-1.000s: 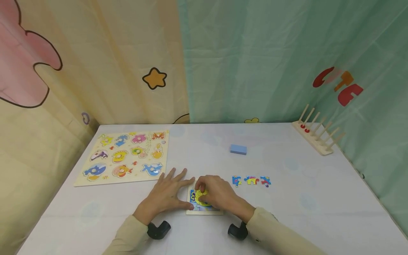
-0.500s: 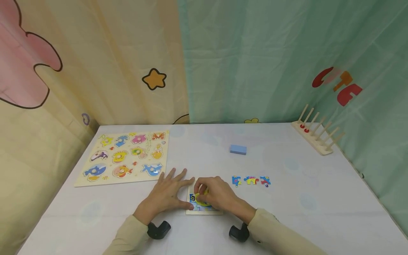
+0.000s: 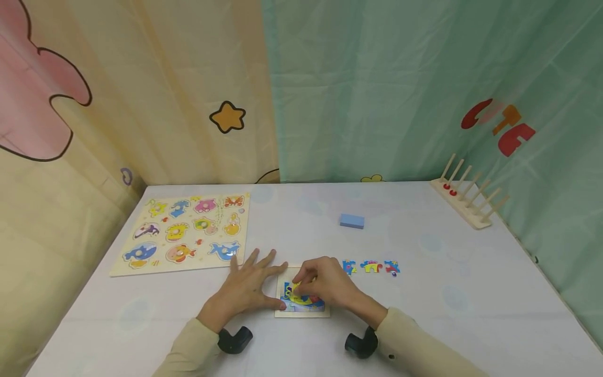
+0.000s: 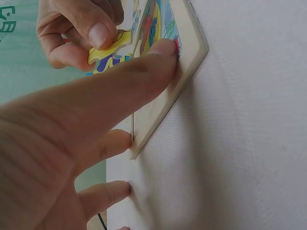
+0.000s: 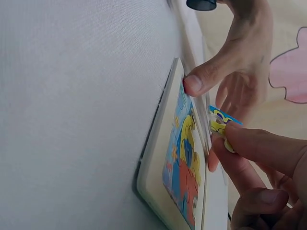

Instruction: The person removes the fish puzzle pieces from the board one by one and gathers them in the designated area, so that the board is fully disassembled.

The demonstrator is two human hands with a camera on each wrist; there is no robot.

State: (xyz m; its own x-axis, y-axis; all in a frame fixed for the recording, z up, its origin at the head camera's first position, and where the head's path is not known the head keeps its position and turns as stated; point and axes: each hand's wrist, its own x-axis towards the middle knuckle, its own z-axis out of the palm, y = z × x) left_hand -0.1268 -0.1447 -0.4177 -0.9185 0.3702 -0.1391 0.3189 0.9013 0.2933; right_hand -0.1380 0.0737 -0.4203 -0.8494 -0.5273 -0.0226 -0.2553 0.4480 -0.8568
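In the head view my left hand [image 3: 245, 290] lies spread at the left side of a small wooden jigsaw tray [image 3: 301, 315]. Its thumb [image 4: 160, 55] presses on the tray's near left corner, as the left wrist view shows. My right hand [image 3: 330, 285] pinches a yellow and blue jigsaw piece [image 5: 219, 120] between thumb and index finger. That piece is tilted close over the tray's left part. Joined pieces with yellow, red and blue printing [image 5: 184, 163] lie inside the tray. The right hand hides part of the tray's far right in the head view.
Three loose jigsaw pieces [image 3: 371, 267] lie in a row right of the tray. Beyond them is a blue block [image 3: 352, 221]. A large sea-animal peg puzzle [image 3: 188, 230] sits at the left, and a wooden peg rack [image 3: 464, 201] stands at the back right.
My right hand has shifted slightly to the right with the jigsaw piece, uncovering more of the picture in the tray, including a red part. The left hand stays where it was.
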